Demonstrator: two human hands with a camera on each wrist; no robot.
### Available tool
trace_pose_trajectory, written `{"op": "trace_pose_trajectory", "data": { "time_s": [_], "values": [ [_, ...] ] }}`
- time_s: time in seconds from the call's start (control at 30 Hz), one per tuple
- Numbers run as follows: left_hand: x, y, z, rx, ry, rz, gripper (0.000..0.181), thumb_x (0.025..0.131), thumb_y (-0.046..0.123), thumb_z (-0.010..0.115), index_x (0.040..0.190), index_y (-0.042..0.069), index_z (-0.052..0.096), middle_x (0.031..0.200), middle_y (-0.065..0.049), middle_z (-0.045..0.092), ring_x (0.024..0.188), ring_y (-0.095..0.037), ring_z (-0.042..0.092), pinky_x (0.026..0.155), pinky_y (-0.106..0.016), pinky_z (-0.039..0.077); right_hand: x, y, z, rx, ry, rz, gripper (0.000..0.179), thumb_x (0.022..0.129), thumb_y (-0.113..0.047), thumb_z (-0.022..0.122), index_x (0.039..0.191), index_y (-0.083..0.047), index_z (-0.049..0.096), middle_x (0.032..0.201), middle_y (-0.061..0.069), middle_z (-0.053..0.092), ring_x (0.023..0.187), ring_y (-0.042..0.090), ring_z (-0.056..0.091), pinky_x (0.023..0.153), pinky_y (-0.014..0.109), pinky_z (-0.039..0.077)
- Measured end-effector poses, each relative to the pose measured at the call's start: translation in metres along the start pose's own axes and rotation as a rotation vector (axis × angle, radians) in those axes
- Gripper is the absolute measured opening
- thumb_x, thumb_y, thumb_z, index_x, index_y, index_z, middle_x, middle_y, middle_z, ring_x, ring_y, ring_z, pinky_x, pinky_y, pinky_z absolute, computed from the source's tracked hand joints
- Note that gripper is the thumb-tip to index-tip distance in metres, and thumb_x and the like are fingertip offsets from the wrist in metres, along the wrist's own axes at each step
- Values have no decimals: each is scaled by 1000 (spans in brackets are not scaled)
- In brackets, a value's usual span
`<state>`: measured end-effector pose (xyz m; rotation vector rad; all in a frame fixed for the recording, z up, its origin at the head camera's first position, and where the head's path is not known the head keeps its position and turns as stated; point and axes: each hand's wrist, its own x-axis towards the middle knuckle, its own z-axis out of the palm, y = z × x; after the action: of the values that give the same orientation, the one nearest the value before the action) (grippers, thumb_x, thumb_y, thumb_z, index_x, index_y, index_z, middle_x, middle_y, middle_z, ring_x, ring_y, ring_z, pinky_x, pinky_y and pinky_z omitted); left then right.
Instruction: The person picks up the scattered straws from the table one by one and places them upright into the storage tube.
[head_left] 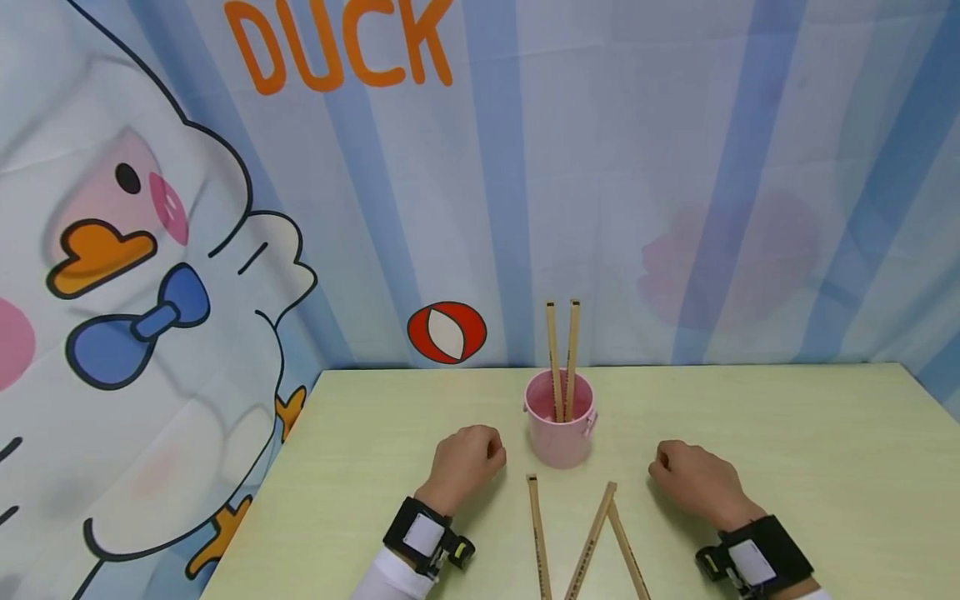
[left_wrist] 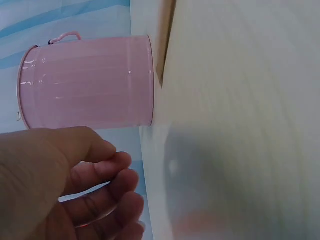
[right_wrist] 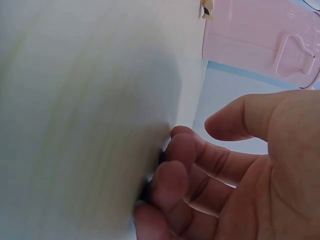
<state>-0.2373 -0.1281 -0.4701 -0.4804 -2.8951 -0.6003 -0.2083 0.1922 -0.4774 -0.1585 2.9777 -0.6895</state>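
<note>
A small pink bucket [head_left: 561, 446] stands upright on the table, with two slim wooden sticks [head_left: 552, 354] leaning in it, their dark-marked ends up. Left of the bucket, my left hand [head_left: 463, 468] is close over the table; its fingers are loosely curled and hold nothing, as the left wrist view shows. My right hand [head_left: 701, 482] is farther off on the bucket's other side, fingers loosely bent around nothing. Between the wrists lie three more sticks: a left one [head_left: 538, 537], a slanted middle one [head_left: 591, 542] and a right one [head_left: 629, 550], the last two meeting at their far ends.
The pale yellow table [head_left: 825, 433] ends at the back against a blue-striped cloth [head_left: 585, 167] printed with a large duck. Each wrist wears a black strap with a small camera; the left camera [head_left: 459, 550] is near the left stick.
</note>
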Motion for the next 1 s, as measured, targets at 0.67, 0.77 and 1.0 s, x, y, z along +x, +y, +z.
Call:
{"op": "trace_pose_trajectory", "data": {
  "time_s": [0.67,0.77,1.0],
  "values": [
    [-4,-8,7,-36,-122,-41,22,89,13,67,68,15,62,60,7,47,58,-7,43,52,-23,31,-1,2,-1,4,0,1,29,93,-14,50,64,-15,45,58,-4,37,53,14,37,51,30,27],
    [-4,-8,7,-36,-123,-38,21,89,12,67,69,15,63,62,7,48,59,-7,44,53,-23,32,-1,2,-1,3,-8,-2,32,93,-14,51,62,-16,41,57,-4,34,52,13,36,51,30,27],
    [-5,-10,7,-40,-127,-55,21,89,12,67,68,15,61,62,6,48,59,-8,44,54,-24,32,-3,-3,-2,42,-107,-78,35,94,-16,55,60,-16,46,56,-6,32,51,11,33,52,28,25]
  ]
}}
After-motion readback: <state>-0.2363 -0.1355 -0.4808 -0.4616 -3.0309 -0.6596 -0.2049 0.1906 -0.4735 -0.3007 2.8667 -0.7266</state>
